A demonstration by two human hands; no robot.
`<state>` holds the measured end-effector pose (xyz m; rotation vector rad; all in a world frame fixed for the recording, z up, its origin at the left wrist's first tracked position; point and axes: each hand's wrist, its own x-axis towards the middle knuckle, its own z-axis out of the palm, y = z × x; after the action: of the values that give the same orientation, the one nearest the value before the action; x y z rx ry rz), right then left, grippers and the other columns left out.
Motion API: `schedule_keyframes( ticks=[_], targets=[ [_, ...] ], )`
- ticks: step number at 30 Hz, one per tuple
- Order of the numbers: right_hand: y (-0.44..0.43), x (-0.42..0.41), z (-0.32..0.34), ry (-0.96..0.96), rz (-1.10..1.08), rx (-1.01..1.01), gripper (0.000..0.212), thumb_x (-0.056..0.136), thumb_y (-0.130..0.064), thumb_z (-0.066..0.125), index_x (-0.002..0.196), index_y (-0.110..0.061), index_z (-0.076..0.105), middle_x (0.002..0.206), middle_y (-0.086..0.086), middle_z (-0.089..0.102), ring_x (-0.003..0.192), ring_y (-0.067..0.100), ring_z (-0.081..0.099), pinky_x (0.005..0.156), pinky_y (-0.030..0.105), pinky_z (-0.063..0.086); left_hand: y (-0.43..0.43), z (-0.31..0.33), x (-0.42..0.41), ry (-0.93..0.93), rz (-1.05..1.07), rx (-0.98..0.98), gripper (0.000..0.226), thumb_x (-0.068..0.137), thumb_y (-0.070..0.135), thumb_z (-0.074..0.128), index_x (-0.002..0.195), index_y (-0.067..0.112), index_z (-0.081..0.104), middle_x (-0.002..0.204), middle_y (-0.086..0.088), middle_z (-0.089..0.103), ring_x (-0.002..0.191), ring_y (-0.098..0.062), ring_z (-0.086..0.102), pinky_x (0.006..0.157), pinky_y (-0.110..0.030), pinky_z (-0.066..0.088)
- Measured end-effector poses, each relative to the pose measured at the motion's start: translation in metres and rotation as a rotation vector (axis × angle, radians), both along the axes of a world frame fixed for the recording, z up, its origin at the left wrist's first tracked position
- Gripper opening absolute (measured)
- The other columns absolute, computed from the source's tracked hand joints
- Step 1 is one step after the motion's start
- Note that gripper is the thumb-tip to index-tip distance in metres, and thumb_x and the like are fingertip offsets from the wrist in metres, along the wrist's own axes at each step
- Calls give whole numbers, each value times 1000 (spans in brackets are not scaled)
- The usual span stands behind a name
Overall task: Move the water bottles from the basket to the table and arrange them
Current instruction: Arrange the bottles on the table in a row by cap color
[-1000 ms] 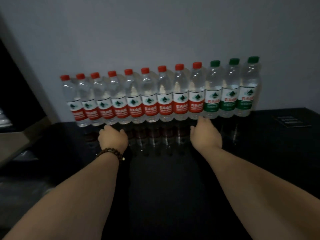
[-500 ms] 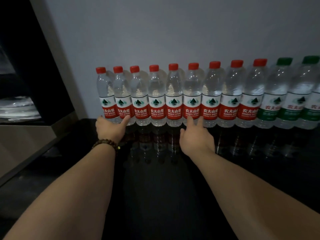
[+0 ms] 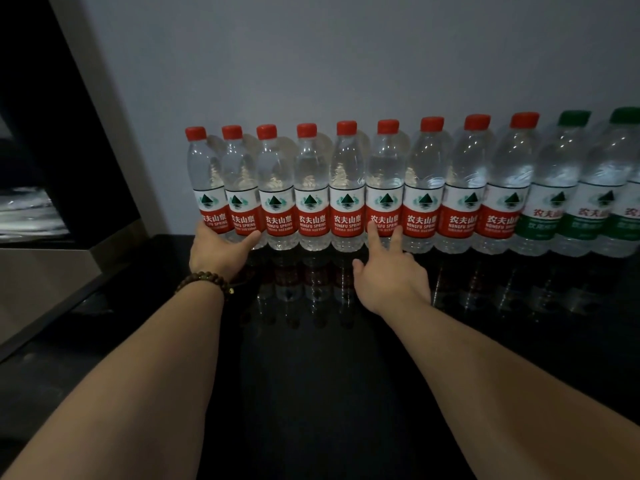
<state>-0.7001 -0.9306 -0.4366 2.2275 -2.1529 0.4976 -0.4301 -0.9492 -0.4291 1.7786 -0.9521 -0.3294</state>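
Several red-capped water bottles (image 3: 346, 188) stand upright in one tight row against the wall on the glossy black table (image 3: 329, 393). Green-capped bottles (image 3: 561, 188) carry the row on to the right edge. My left hand (image 3: 216, 252), with a bead bracelet on the wrist, rests spread against the bases of the two leftmost bottles (image 3: 204, 188). My right hand (image 3: 389, 275) has its fingers apart, with two fingertips touching the lower label of the sixth bottle (image 3: 386, 188). Neither hand holds a bottle. No basket is in view.
A grey wall (image 3: 346, 57) stands right behind the row. At the left is a dark opening with a pale slanted frame (image 3: 104, 133) and a lower grey ledge (image 3: 41, 278). The table reflects the bottles.
The view has swung left along the row and come closer. My left hand slid to the leftmost bottles and spread out. My right hand went from the ninth bottle to the sixth.
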Motion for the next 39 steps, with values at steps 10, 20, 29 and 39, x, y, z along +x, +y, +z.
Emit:
schedule_keyframes(
  ticks=[10, 20, 29, 39],
  targets=[
    [3, 0, 3, 7, 9, 5, 73, 107, -49, 33, 162, -37, -13, 171, 16, -10, 140, 36, 43, 85, 41, 53, -6, -4, 1, -5, 16, -9, 86, 71, 47, 90, 142, 25, 47, 139, 1, 62, 129, -25, 59, 105, -53, 49],
    [4, 2, 3, 17, 13, -27, 70, 108, -44, 35, 163, -35, -6, 171, 19, -5, 135, 35, 48, 85, 42, 54, 0, 1, -26, -469, -52, 89, 75, 75, 71, 73, 127, 21, 53, 122, 3, 58, 112, -17, 59, 97, -45, 56],
    [1, 3, 2, 11, -1, -26, 70, 108, -45, 36, 163, -34, -6, 170, 20, -3, 136, 34, 48, 86, 41, 54, -3, 6, -35, -630, -118, 151, 58, 91, 63, 61, 125, 16, 54, 126, -3, 54, 114, -20, 57, 99, -42, 52],
    [1, 2, 0, 27, 5, -37, 69, 108, -45, 37, 164, -33, -2, 170, 23, 0, 135, 34, 49, 86, 40, 53, -1, 8, -36, -639, -143, 157, 46, 98, 53, 59, 128, 19, 57, 133, -5, 51, 123, -26, 54, 104, -47, 51]
  ],
)
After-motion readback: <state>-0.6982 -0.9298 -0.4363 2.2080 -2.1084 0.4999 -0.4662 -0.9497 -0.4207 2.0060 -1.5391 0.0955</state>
